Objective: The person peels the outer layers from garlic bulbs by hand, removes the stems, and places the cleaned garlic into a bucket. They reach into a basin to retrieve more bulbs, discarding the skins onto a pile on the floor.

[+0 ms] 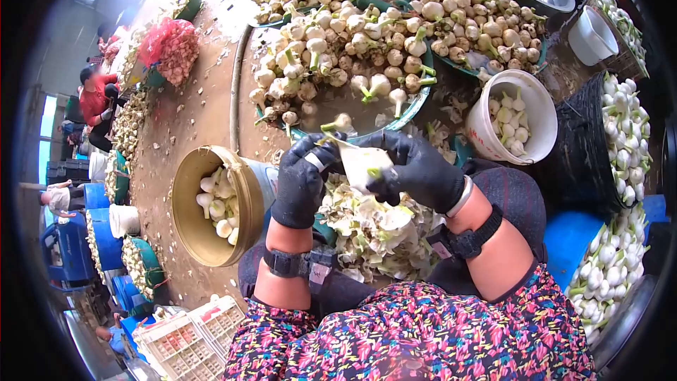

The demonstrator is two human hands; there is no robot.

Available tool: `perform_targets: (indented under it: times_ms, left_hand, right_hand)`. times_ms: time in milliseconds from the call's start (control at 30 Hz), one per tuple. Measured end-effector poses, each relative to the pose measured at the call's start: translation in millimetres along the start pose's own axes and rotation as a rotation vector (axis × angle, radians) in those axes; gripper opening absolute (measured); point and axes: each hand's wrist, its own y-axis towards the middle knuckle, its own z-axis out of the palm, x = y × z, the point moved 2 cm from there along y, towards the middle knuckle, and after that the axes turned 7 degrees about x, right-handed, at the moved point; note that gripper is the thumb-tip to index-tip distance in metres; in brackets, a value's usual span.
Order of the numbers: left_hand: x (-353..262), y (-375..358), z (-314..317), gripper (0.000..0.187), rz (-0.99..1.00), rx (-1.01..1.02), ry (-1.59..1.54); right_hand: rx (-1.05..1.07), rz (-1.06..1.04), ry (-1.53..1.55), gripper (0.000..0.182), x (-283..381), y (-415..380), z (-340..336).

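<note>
Brown floor point(201, 120), pale garlic bulb point(363, 164) held up

From the head view, you hold that bulb above a heap of loose skins point(381, 229), just on your side of a wide basin point(328, 109) of unpeeled garlic. Your left hand point(302, 180) curls its fingers in at the bulb's upper end; your right hand point(416, 169) pinches the lower right side, fingers narrow. A small stemmed bulb point(341, 123) shows just past your left fingertips; whether they touch it, I cannot tell. Near your left forearm, a yellowish bucket point(185, 204) contains clean white bulbs. To your right, a white bucket point(481, 127) holds more, beside a black tub point(575, 141).
</note>
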Motion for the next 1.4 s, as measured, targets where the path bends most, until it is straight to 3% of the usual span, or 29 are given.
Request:
perform_targets:
  times_ms: [67, 100, 133, 200, 267, 333, 400, 467, 500, 567, 600, 633, 667, 700, 767, 833, 867, 933, 1000, 1067, 1133, 1200, 1400]
  left_hand:
    - [7, 0, -6, 0.017, -0.086, -0.021, 0.095]
    - [10, -1, -4, 0.018, -0.221, -0.051, 0.088]
    - [25, -11, 8, 0.018, -0.220, -0.051, 0.089]
    - [68, -42, 45, 0.026, -0.498, 0.176, -0.179]
    - [43, -45, 57, 0.039, -0.427, 0.214, -0.285]
    - [25, -33, 45, 0.038, -0.781, 0.097, -0.838]
    - [-1, -12, 29, 0.030, -0.636, -0.037, -1.406]
    - [12, -7, 26, 0.038, -0.040, 0.183, -0.293]
    - [1, -3, 25, 0.038, -0.040, 0.180, -0.290]
    - [-20, 1, 30, 0.045, -0.653, -0.055, -1.288]
    - [-18, 1, 30, 0.045, -0.657, -0.056, -1.292]
    - [-16, 3, 30, 0.046, -0.644, -0.045, -1.244]
    - [-15, 4, 30, 0.046, -0.631, -0.033, -1.197]
    - [-19, 4, 28, 0.047, -0.576, -0.070, -1.057]
    - [-14, 2, 31, 0.046, -0.597, -0.082, -1.076]
    - [-14, 1, 31, 0.045, -0.621, -0.090, -1.041]
    - [-14, -1, 32, 0.045, -0.623, -0.089, -1.043]
    - [-11, -2, 32, 0.046, -0.625, -0.070, -1.015]
    - [-12, -2, 33, 0.047, -0.630, -0.066, -1.069]
    - [-12, -4, 33, 0.049, -0.637, -0.064, -1.116]
    - [-12, -3, 33, 0.052, -0.591, -0.046, -1.330]
    - [-14, 1, 33, 0.052, -0.547, -0.054, -1.288]
    - [-15, 3, 35, 0.052, -0.553, -0.168, -1.294]
  right_hand:
    - [0.264, 0.010, 0.218, 0.056, -4, -4, 1]
    - [0.272, -0.032, 0.180, 0.058, -3, -4, 3]
    - [0.279, -0.074, 0.140, 0.059, -1, -4, 6]
    - [0.140, -0.093, 0.226, 0.060, 0, -3, 1]
    - [0.066, -0.150, 0.204, 0.059, 2, 1, -5]
    - [-0.075, -0.226, 0.136, 0.055, -5, -1, -10]
    - [-0.150, -0.287, -0.033, 0.055, -10, 0, -13]
    - [-0.188, -0.362, -0.209, 0.052, -7, 4, -10]
    - [-0.216, -0.333, -0.369, 0.050, -9, 5, -11]
    - [-0.202, -0.305, -0.375, 0.049, -9, 5, -14]
    - [-0.188, -0.278, -0.382, 0.048, -8, 5, -14]
    - [-0.225, -0.171, -0.136, 0.045, -2, 3, -12]
    - [-0.270, -0.207, -0.091, 0.042, -1, 3, -16]
    - [-0.302, -0.185, -0.126, 0.036, 2, 2, -12]
    - [-0.335, -0.160, -0.162, 0.029, 0, 4, -9]
    - [-0.378, -0.331, -0.524, 0.016, -7, 7, -11]
    - [-0.379, -0.328, -0.523, 0.016, -9, 6, -14]
    - [-0.372, -0.390, -0.978, 0.021, 2, 2, -12]
    - [-0.393, -0.481, -1.053, 0.017, 5, 2, -7]
    - [-0.566, -0.298, -1.036, 0.011, 7, 1, -6]
    - [-0.572, -0.217, -0.965, 0.012, -1, 4, -13]
    - [-0.523, -0.135, -0.314, 0.012, -15, 7, -22]
    - [-0.496, -0.248, -0.037, 0.013, -7, 4, -17]
